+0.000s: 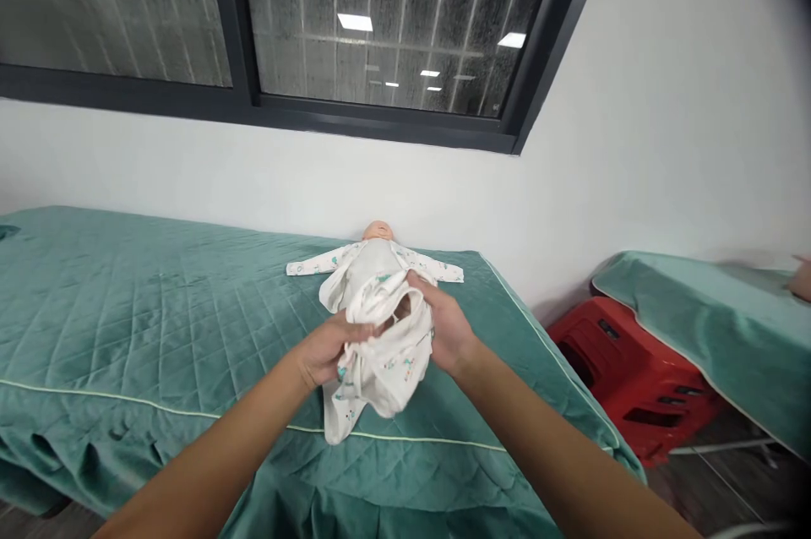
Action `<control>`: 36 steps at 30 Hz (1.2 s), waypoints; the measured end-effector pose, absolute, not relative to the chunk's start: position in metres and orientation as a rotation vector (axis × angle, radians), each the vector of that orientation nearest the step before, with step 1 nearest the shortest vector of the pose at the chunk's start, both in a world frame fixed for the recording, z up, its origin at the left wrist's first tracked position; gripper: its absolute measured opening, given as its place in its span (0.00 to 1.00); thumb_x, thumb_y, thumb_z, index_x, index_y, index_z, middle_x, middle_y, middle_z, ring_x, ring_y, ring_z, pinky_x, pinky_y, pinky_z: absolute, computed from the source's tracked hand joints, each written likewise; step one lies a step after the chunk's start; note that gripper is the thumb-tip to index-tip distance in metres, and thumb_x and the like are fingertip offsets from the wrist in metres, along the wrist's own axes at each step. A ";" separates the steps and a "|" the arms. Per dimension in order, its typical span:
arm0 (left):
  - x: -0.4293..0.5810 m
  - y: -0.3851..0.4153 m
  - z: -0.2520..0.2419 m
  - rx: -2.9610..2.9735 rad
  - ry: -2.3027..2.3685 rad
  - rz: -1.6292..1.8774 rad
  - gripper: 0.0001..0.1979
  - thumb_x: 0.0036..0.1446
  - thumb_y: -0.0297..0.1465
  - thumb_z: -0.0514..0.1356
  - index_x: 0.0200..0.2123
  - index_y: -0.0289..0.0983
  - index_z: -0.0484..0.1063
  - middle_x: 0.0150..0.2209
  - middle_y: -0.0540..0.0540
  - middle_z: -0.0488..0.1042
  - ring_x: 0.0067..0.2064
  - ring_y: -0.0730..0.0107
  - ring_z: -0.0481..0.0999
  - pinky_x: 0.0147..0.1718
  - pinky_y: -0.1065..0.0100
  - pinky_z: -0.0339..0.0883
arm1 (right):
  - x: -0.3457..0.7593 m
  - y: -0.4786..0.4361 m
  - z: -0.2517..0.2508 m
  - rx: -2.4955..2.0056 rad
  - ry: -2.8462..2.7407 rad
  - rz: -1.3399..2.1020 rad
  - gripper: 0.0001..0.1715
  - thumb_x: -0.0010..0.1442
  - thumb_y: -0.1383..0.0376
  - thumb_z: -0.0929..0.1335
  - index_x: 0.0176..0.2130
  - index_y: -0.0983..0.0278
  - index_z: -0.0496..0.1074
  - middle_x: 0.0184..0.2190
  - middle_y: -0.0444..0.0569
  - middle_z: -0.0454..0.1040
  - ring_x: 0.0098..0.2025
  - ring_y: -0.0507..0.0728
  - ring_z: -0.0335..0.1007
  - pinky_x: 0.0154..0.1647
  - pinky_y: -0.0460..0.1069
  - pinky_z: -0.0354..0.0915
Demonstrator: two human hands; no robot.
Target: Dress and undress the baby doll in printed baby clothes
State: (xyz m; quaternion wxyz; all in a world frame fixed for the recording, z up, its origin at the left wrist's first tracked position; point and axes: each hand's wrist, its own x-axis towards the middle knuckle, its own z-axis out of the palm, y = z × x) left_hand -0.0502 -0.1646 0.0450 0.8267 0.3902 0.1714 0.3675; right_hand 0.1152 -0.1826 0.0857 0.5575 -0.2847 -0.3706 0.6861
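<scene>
A baby doll (378,231) lies on its back on the green quilted bed cover, its head toward the wall. It wears a white printed baby top (373,262), sleeves spread to both sides. Nearer to me, white printed baby pants (396,374) are bunched up between my hands, one leg hanging down to the cover's edge. My left hand (329,345) grips the bunched cloth from the left, thumb over the opening. On the right side, my right hand (447,323) holds the rim of the same cloth. The doll's lower body is hidden behind the pants.
The green bed cover (158,311) spreads far to the left, with a hanging skirt in front. A red plastic stool (634,370) stands at right, beside another green-covered table (715,311). Part of a person's hand (802,279) shows at the right edge. A dark-framed window (380,117) is above.
</scene>
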 end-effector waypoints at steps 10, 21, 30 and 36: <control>-0.042 -0.160 0.045 0.920 0.421 0.783 0.27 0.52 0.43 0.66 0.13 0.36 0.57 0.11 0.55 0.52 0.15 0.82 0.53 0.16 0.73 0.49 | 0.130 -0.194 0.049 -0.714 -0.947 1.752 0.24 0.58 0.57 0.72 0.51 0.65 0.72 0.44 0.52 0.79 0.49 0.60 0.75 0.53 0.54 0.68; -0.050 -0.167 0.096 1.273 0.623 0.655 0.21 0.50 0.43 0.67 0.17 0.35 0.68 0.13 0.51 0.64 0.15 0.78 0.58 0.16 0.71 0.48 | 0.133 -0.185 0.081 -0.851 -1.337 1.689 0.26 0.56 0.53 0.73 0.50 0.65 0.75 0.42 0.53 0.79 0.44 0.59 0.76 0.52 0.54 0.68; -0.049 -0.160 0.065 1.139 0.623 0.555 0.20 0.44 0.39 0.71 0.37 0.31 0.78 0.32 0.43 0.79 0.30 0.67 0.75 0.32 0.68 0.66 | 0.143 -0.194 0.053 -1.021 -1.027 1.412 0.23 0.51 0.58 0.74 0.44 0.68 0.77 0.36 0.52 0.80 0.38 0.61 0.76 0.42 0.53 0.70; -0.026 -0.149 0.032 1.500 0.888 0.619 0.07 0.39 0.30 0.70 0.22 0.35 0.76 0.23 0.47 0.75 0.35 0.58 0.76 0.33 0.68 0.63 | 0.146 -0.224 0.000 -1.168 -0.917 1.453 0.25 0.52 0.57 0.74 0.48 0.65 0.75 0.33 0.52 0.80 0.38 0.63 0.77 0.41 0.57 0.71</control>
